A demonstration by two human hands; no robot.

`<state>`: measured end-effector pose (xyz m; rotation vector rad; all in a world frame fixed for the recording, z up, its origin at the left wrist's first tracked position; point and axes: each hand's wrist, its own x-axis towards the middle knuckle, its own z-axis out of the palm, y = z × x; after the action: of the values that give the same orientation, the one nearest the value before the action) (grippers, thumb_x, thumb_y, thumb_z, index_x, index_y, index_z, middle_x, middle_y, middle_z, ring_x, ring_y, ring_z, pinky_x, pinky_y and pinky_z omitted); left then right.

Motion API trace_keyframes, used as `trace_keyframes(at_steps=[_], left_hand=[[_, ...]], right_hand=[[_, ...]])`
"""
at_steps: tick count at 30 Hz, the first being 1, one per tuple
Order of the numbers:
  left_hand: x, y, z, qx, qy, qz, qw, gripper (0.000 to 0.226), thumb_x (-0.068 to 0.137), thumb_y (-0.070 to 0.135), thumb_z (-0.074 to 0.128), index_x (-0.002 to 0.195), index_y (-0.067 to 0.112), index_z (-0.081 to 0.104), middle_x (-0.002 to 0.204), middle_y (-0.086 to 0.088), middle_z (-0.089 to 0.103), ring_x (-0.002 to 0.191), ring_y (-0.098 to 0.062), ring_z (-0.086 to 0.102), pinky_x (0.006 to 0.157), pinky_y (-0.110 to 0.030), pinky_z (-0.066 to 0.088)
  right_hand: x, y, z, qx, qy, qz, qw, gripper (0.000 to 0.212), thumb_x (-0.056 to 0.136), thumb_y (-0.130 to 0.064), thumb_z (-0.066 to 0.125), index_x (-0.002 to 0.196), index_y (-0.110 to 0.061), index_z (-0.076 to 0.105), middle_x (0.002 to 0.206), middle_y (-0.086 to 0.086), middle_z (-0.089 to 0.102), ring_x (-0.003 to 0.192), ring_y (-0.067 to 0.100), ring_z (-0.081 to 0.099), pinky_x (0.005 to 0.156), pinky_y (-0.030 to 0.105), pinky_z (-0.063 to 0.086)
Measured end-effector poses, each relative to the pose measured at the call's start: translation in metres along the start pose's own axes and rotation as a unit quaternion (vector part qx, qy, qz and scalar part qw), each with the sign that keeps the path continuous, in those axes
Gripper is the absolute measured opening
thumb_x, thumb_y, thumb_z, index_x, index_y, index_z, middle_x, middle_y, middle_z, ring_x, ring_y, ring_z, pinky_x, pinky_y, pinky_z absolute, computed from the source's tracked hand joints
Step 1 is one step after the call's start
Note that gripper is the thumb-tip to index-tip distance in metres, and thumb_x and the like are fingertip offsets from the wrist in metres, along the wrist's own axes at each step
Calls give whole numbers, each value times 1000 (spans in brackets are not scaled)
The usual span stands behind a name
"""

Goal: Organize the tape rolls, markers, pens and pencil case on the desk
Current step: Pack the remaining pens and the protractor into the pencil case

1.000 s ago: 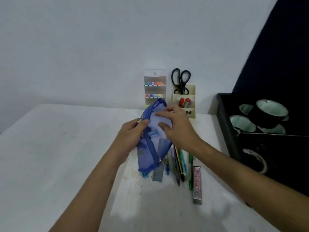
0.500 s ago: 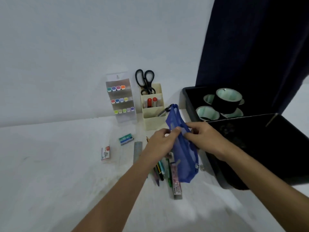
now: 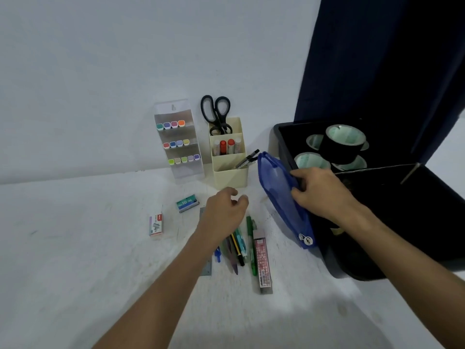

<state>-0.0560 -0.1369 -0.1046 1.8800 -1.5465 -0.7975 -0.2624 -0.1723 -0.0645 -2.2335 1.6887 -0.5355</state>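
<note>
My right hand (image 3: 319,195) grips a blue mesh pencil case (image 3: 279,195) by its right side, holding it on edge beside the black bin (image 3: 284,147). My left hand (image 3: 222,210) hovers empty over the desk, fingers loosely curled, above a row of pens and pencils (image 3: 239,245) lying side by side. Black tape rolls (image 3: 344,144) sit stacked inside the bin. Colour markers (image 3: 176,143) fill a clear tiered rack. A cream holder (image 3: 227,157) carries scissors, markers and pens.
A grey ruler (image 3: 206,268) lies partly under my left forearm. A long pink lead box (image 3: 263,263) rests right of the pens. Two small staple boxes (image 3: 156,224) (image 3: 187,203) lie to the left. A dark curtain (image 3: 377,59) hangs behind the bin.
My left hand has let go of the pencil case and moved left over the pens. My right hand has carried the case right, toward the black bin. The view has shifted right.
</note>
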Motion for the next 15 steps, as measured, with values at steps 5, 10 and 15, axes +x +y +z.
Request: trace_keyframes(at_steps=[5, 10, 15], left_hand=[[-7, -2, 9, 124, -73, 33, 989, 28, 85, 36, 63, 77, 10, 68, 75, -2, 67, 66, -12, 58, 59, -24, 47], [-27, 5, 31, 178, -143, -3, 974, 52, 74, 60, 66, 56, 19, 41, 50, 6, 44, 47, -10, 47, 48, -24, 38], [-32, 5, 40, 204, -149, -17, 967, 35, 77, 40, 67, 64, 17, 43, 62, 2, 50, 59, -15, 54, 56, -31, 48]], right_hand=[[8, 6, 16, -33, 19, -59, 998, 22, 86, -21, 56, 106, -14, 64, 60, -3, 49, 56, 16, 47, 50, 24, 34], [7, 14, 16, -46, 5, -87, 995, 20, 89, -19, 52, 101, -13, 66, 58, -4, 44, 62, 18, 43, 59, 26, 34], [8, 14, 19, -61, -4, -83, 995, 25, 90, -23, 50, 108, -19, 67, 66, 1, 48, 76, 21, 48, 64, 27, 36]])
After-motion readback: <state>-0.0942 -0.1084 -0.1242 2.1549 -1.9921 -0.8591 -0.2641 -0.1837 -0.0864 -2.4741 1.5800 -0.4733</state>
